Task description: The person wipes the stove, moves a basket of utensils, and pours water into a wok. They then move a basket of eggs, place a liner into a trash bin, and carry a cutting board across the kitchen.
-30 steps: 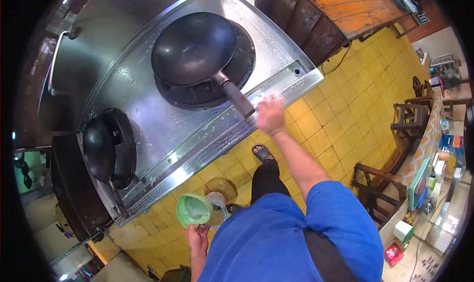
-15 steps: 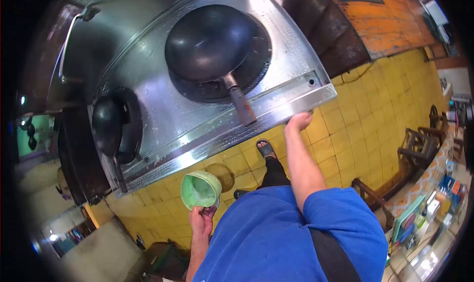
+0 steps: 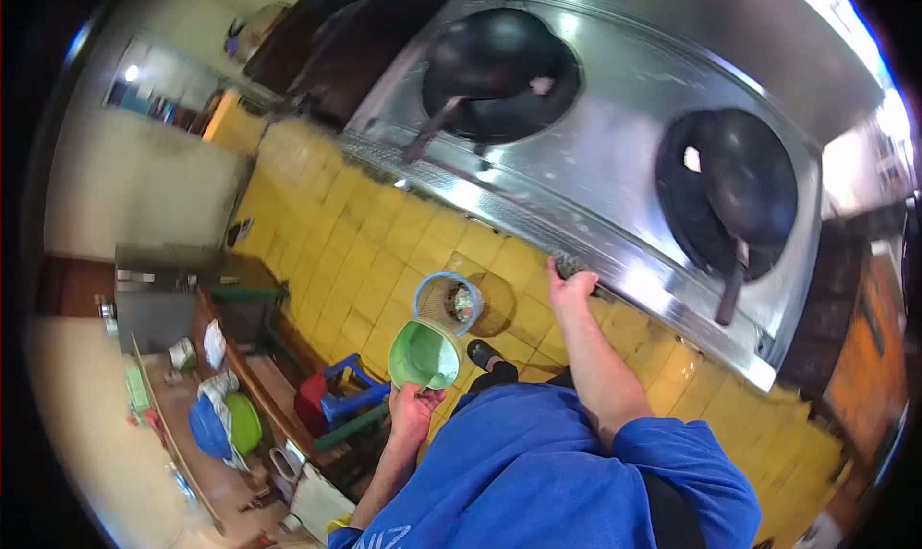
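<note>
My left hand (image 3: 415, 410) grips the rim of a light green plastic bucket (image 3: 408, 354), held tilted with some whitish liquid inside. At the front edge of the steel stove top (image 3: 586, 179), my right hand (image 3: 573, 288) is closed around a dark grey scouring pad (image 3: 567, 263), which touches or nearly touches the edge. Behind it on the stove, a black wok (image 3: 495, 54) rests tipped over the left burner, its handle pointing to the front. A second wok (image 3: 749, 170) leans over the right burner in much the same way.
Below the stove, a blue-rimmed mesh wastebasket (image 3: 423, 304) holding scraps stands on the yellow tiled floor (image 3: 336, 232), just beyond the bucket. At lower left are a blue plastic stool (image 3: 351, 388) and a bench (image 3: 274, 410) with blue and green basins (image 3: 209, 429).
My view has turned to the left. My right hand has moved leftward along the stove's front edge, from near the right corner to its middle. The bucket stays in my left hand.
</note>
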Demonstrator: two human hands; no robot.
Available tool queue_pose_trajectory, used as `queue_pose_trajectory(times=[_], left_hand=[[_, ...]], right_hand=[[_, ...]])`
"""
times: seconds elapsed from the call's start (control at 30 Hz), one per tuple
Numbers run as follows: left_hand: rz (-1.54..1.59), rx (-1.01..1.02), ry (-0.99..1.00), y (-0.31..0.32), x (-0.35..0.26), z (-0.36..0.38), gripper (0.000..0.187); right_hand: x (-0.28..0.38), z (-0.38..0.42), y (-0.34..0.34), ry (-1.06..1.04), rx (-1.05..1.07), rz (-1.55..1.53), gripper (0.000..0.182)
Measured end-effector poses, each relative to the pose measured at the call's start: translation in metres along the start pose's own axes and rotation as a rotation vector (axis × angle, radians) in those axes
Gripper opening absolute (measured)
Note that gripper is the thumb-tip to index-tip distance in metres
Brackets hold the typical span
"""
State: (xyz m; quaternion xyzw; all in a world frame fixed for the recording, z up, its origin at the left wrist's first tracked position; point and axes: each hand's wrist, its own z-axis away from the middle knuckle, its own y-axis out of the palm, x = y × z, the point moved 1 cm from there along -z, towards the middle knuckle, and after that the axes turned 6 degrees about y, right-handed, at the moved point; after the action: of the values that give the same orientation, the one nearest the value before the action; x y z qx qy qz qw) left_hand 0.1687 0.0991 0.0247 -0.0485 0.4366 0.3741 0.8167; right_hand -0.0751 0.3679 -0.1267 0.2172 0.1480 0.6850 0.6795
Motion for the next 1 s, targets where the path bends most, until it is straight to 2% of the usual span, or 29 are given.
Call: queue_pose_trajectory(times=[0.03,0.07,0.13,0.17,0.2,0.27,0.3,0.33,0.37,0.4,0.43,0.47,0.53,0.57,0.6,0.67,0.73,0.77,0.8,0.83,0.9,1.0], left_hand=[[0.057,-0.029,0.018,-0.026,-0.008,0.004,0.04],[0.062,-0.05,0.065,-0.05,-0.017,0.006,0.04],[0.126,-0.103,0.121,-0.098,-0.033,0.018,0.04],[0.024,-0.164,0.109,-0.045,-0.024,-0.086,0.041],[0.06,-0.179,0.131,-0.101,-0.075,-0.051,0.041],[0.112,-0.246,0.153,-0.139,-0.068,-0.055,0.041],[0.106,-0.287,0.153,-0.144,-0.072,-0.055,0.041],[0.094,-0.326,0.149,-0.149,-0.075,-0.055,0.041],[0.092,-0.346,0.149,-0.152,-0.073,-0.057,0.039],[0.073,-0.326,0.143,-0.118,-0.06,-0.122,0.039],[0.093,-0.373,0.148,-0.132,-0.074,-0.116,0.039],[0.11,-0.419,0.149,-0.132,-0.078,-0.12,0.039],[0.149,-0.418,0.156,-0.128,-0.09,-0.125,0.037],[0.189,-0.453,0.184,-0.121,-0.094,-0.127,0.03],[0.228,-0.493,0.21,-0.114,-0.095,-0.131,0.023],[0.249,-0.543,0.201,-0.087,-0.075,-0.162,0.02],[0.393,-0.572,0.17,-0.086,-0.062,-0.172,0.029],[0.444,-0.639,0.165,-0.07,-0.063,-0.176,0.026],[0.443,-0.586,0.164,-0.061,-0.065,-0.181,0.024],[0.471,-0.609,0.151,-0.05,-0.067,-0.186,0.024],[0.493,-0.647,0.135,-0.022,-0.067,-0.199,0.025],[0.499,-0.733,0.094,0.004,-0.082,-0.206,0.026]], right_hand=[[-0.016,0.001,0.0,0.076,0.034,0.05,0.048],[-0.033,0.014,0.006,0.058,0.111,0.144,0.044],[-0.062,0.046,0.018,-0.023,0.085,0.47,0.039],[-0.058,-0.053,0.064,-0.113,0.058,0.604,0.038],[-0.098,0.045,0.09,-0.284,0.142,0.801,0.037],[-0.102,0.016,0.091,-0.982,0.181,1.422,0.04],[-0.108,0.009,0.096,-1.123,0.181,1.504,0.045],[-0.117,0.0,0.098,-1.118,0.198,1.518,0.045],[-0.125,-0.009,0.1,-1.326,0.294,1.774,0.047],[-0.117,-0.081,0.123,-1.54,0.349,2.006,0.049],[-0.141,-0.08,0.122,-1.607,0.478,2.119,0.052],[-0.156,-0.082,0.13,-1.616,0.498,2.126,0.052],[-0.2,-0.085,0.147,-1.734,0.506,2.402,0.057],[-0.222,-0.086,0.166,-1.582,0.568,2.469,0.053],[-0.244,-0.09,0.183,-1.578,0.599,2.486,0.053],[-0.275,-0.128,0.221,-1.762,0.825,2.579,0.046],[-0.328,-0.134,0.25,-1.819,0.938,2.549,0.045],[-0.352,-0.134,0.265,-1.708,0.952,2.563,0.045],[-0.376,-0.135,0.281,-1.61,0.959,2.568,0.045],[-0.403,-0.143,0.294,-1.604,0.971,2.57,0.045],[-0.444,-0.168,0.312,-1.63,0.767,2.471,0.045],[-0.492,-0.174,0.347,-1.549,0.764,2.461,0.042]])
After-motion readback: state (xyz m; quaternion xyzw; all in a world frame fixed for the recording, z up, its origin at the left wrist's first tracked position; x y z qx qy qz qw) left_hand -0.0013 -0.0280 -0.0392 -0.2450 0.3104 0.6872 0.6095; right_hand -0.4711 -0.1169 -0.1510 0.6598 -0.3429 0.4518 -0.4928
